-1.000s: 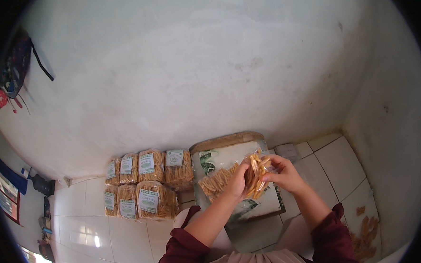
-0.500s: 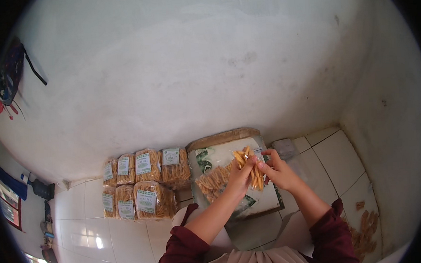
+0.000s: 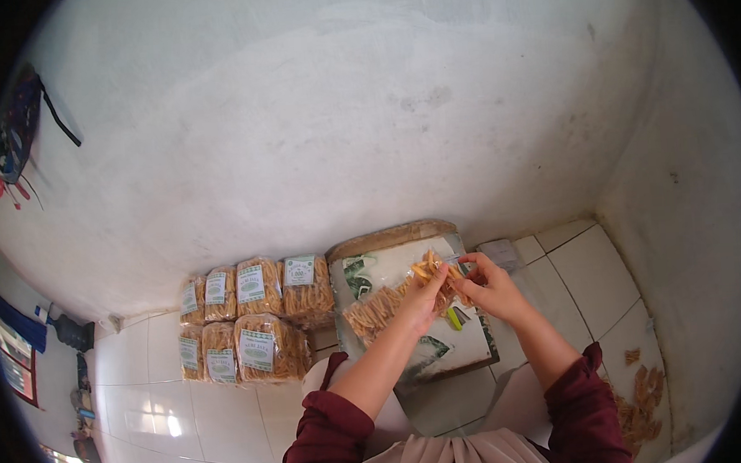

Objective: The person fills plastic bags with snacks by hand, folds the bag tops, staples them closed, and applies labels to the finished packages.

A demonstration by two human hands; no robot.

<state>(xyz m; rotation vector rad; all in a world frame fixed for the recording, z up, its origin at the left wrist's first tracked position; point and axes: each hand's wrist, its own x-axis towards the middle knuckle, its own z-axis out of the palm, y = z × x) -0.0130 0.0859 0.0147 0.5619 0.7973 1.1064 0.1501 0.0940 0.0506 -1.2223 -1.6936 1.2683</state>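
Above a low table (image 3: 465, 348), both hands hold a small clear bag of golden snack sticks (image 3: 428, 265). My left hand (image 3: 424, 300) is closed on its left side, with the thumb pointing up along it. My right hand (image 3: 492, 289) pinches the bag's right side near the top, fingers bent over the plastic. Just below the bag, a green stapler-like tool (image 3: 456, 317) lies on the tabletop. Several small filled snack bags (image 3: 372, 315) lie to the left of my left hand, partly hidden by the forearm.
Two rows of large labelled snack packs (image 3: 258, 286) stand on the tiled floor left of the table. A stack of clear plastic bags (image 3: 500, 256) sits by the table's right corner. Snack bundles (image 3: 643, 397) lie near the right wall. A whitish wall (image 3: 365, 131) rises behind.
The held snack bag has turned and sits slightly higher and further left, less spread out below the fingers. The green tool, hidden before, now shows on the table.
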